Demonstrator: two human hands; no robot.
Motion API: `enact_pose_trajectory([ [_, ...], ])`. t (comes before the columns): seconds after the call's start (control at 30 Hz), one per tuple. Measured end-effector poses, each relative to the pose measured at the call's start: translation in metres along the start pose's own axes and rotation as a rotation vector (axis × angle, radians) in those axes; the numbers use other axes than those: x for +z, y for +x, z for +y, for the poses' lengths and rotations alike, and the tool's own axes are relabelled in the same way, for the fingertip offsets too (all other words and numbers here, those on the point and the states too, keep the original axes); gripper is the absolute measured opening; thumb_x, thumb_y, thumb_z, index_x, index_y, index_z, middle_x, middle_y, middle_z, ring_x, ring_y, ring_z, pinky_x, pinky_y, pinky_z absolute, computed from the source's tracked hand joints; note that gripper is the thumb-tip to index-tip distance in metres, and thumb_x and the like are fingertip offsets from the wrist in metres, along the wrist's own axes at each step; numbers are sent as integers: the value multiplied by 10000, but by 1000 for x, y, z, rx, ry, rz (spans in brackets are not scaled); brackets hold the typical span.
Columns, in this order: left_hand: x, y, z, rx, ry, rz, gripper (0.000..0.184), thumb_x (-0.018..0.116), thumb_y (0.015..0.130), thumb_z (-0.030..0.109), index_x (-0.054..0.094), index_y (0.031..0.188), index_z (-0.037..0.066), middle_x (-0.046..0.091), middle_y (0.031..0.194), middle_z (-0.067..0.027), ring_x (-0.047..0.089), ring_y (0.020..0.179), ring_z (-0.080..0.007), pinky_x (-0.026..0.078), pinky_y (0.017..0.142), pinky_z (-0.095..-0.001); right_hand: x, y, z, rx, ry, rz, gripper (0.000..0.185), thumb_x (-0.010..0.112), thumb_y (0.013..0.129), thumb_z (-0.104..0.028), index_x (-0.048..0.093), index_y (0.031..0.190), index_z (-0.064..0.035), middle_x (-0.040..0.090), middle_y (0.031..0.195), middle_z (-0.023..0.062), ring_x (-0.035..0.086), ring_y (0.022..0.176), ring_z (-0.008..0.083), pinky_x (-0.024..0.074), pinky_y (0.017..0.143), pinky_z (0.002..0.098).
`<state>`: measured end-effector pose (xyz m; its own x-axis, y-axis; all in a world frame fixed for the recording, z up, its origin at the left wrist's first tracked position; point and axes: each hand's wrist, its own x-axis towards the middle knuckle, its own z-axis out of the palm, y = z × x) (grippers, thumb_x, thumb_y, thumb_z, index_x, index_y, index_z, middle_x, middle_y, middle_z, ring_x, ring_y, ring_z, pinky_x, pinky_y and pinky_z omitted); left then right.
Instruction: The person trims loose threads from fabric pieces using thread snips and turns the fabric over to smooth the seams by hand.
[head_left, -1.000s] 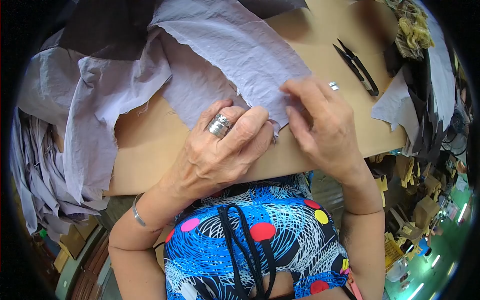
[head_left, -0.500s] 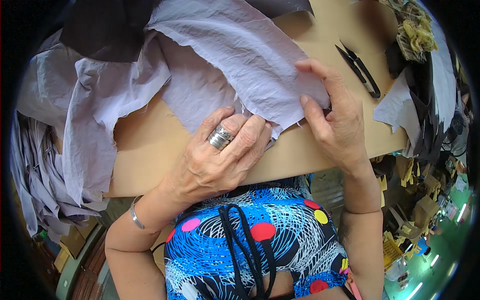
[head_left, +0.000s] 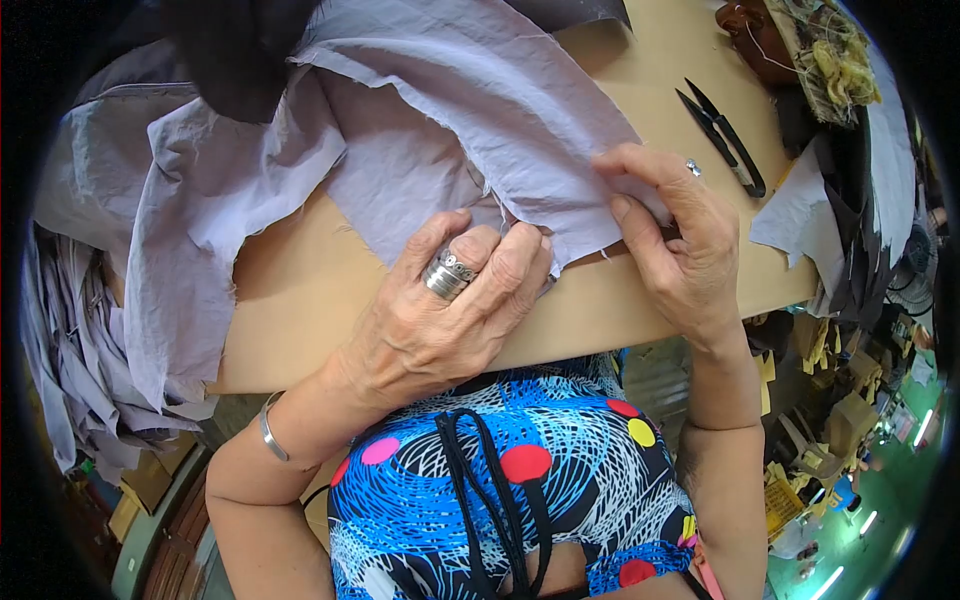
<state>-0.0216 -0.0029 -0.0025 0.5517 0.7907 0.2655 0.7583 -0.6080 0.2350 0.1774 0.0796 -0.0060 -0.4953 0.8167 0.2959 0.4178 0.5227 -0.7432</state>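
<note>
1. Hiding under the curled left hand is the near end of the pale purple cloth. The fingertips are tucked down, so I cannot tell just how they grip it.
2. The cloth lies in the middle of the table, near the front edge, and its far end is cut off at the top. Loose threads hang by the left hand, but they are too small to see well.
3. The dark cloth at the far left is blurry and cut off too.
4. The left hand is bent into a loose fist on the cloth, with its back up. It wears big silver rings, and a silver bracelet sits on that arm.
5. The right hand is turned on its side. Its thumb and pointing finger hold the right edge of the cloth, and its other fingers fold in, partly hidden.
6. Both elbows are bent, and the arms reach in from the near side.
7. Black thread snips lie on the table, far and right of the right hand, with their blades apart. Messy yellow threads are at the far right.
</note>
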Motion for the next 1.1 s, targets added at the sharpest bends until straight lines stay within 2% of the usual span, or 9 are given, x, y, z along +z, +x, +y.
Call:
enact_pose_trajectory([
  [0.2,-8,4,2,-26,4,-82,455,595,702,109,619,1156,115,542,1115,-76,536,988,-206,450,925,-436,1,0,2,-46,-52,-1,279,559,739,82,617,987,-31,665,888,111,632,772,282,470,681,355],
  [0.3,-5,2,1,-11,16,-30,454,611,681,108,637,1132,152,545,1095,-66,544,973,-210,448,939,-442,2,-1,4,-64,-70,-2,274,566,741,75,614,991,-26,665,901,114,635,776,286,472,689,361],
  [0.37,0,-2,1,-28,-30,10,447,614,673,95,642,1119,119,554,1101,-72,550,969,-212,444,948,-445,0,1,2,-68,-94,-15,275,575,744,63,610,1003,-23,664,908,116,636,783,290,477,704,364],
  [0.47,4,-5,0,-47,-73,51,424,611,677,88,644,1099,59,568,1115,-83,558,966,-215,439,958,-448,-7,6,-7,72,-55,-63,290,588,750,41,603,1033,-19,663,923,126,636,809,299,483,743,371],
  [0.6,1,-5,0,-5,-56,28,396,600,699,93,634,1081,-5,577,1152,-95,563,984,-215,438,961,-447,-2,21,-3,-111,-138,-24,310,595,755,26,601,1060,-29,662,936,136,639,823,304,493,743,370],
  [0.77,2,-5,0,8,-1,15,344,594,710,96,655,1037,11,570,1209,-93,564,994,-201,422,981,-448,8,19,7,-74,12,-8,273,572,764,58,619,1018,-31,661,916,134,640,810,305,499,698,363],
  [1.1,1,-5,-1,55,36,8,280,615,708,124,646,978,58,579,1227,-74,564,972,-201,438,962,-448,9,15,4,-75,-10,25,230,571,757,81,622,958,-20,659,876,123,641,783,287,490,667,348],
])
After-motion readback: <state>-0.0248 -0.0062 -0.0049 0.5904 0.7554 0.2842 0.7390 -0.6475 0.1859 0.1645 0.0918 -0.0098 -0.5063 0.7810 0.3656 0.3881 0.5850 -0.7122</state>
